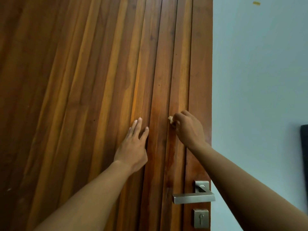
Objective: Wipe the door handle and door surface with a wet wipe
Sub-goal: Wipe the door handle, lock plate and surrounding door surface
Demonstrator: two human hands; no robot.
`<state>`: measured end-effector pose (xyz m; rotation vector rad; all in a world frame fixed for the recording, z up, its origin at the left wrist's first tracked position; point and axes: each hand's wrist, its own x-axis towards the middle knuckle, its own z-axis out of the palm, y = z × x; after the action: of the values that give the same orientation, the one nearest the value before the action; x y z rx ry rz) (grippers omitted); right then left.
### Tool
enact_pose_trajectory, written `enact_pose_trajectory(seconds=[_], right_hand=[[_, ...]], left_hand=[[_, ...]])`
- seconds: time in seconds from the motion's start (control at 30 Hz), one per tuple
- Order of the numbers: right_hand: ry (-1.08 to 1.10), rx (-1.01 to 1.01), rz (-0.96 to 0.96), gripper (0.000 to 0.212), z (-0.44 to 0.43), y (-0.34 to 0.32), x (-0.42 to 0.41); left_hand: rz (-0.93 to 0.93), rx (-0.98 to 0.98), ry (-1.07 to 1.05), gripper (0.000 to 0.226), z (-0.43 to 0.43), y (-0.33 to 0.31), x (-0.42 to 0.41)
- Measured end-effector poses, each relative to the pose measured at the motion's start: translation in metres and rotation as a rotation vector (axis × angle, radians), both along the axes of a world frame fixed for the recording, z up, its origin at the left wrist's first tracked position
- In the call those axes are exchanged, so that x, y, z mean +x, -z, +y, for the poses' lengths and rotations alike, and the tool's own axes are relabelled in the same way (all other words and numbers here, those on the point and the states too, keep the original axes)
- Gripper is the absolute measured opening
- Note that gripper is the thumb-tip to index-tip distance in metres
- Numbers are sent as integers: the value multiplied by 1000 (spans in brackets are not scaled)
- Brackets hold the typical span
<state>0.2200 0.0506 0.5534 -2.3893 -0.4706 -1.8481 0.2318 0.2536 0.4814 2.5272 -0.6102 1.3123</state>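
A tall wooden door (93, 84) of vertical slats fills most of the view. My right hand (188, 129) is closed around a small crumpled wet wipe (170, 118), pressed against a slat near the door's right edge, above the handle. A darker damp streak runs down the wood below it. My left hand (133, 147) lies flat on the door with fingers spread, just left of the right hand. The metal lever handle (193, 197) sits at the lower right, with a square keyhole plate (201, 218) under it.
A pale blue-grey wall (260, 80) lies right of the door edge. A dark object (304, 157) shows at the far right edge. A small yellow mark (256, 3) is high on the wall.
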Motion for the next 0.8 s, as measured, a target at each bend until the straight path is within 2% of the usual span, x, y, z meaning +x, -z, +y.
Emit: enact_pose_trajectory(seconds=[0.07,0.23,0.47,0.63,0.8], right_hand=[[51,-127,-16,15,-1,5,3],[76,-210,37,21,-2,7,2],[98,-105,-51,12,-1,-32,-5],[171,-207,-20,15,2,-28,-1],[133,-284,19,18,3,-3,0]], left_hand=[[-2,-1,-3,71,0,0,0],[2,-3,-8,72,-2,0,0],[-15,-7,21,71,-6,3,1],[-6,-16,-3,70,-10,13,1],[-24,-31,-10,69,-3,0,4]])
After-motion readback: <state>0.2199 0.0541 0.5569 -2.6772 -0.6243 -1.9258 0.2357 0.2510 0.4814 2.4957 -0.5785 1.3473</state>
